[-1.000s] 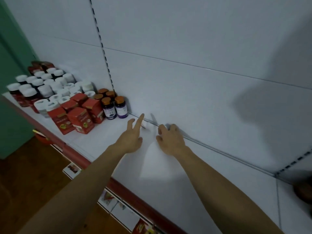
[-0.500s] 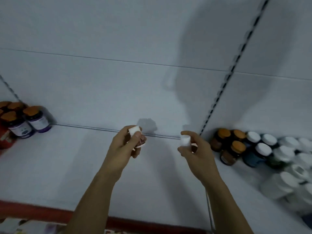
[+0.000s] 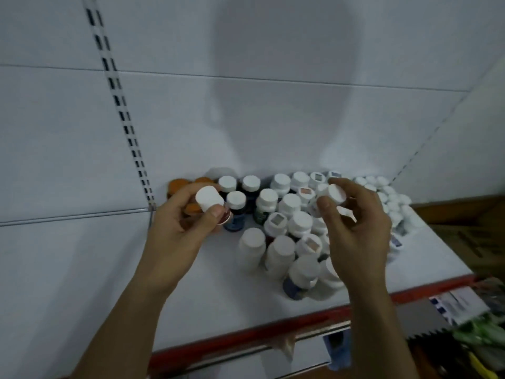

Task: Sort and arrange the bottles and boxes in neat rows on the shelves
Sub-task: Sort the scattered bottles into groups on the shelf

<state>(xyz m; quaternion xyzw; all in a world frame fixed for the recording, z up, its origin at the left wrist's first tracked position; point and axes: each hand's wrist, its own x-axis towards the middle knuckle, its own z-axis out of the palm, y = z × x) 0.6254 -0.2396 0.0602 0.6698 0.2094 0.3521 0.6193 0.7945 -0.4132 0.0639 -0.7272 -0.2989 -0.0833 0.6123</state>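
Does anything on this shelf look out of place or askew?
Yes. The white-capped bottles on the white shelf stand in a loose clump rather than rows, dark and white bodies mixed; those nearest the red front edge seem to lean. Nothing looks spilled or broken.

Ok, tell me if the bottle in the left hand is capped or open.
Capped: a white cap tops the bottle that the left hand grips.

Your shelf (image 3: 82, 269) looks like smooth, matt white painted metal, its front strip (image 3: 246, 335) glossy red. The bottle caps (image 3: 300, 221) you face are smooth matt white plastic; the box (image 3: 459, 214) at the right looks like dull brown cardboard
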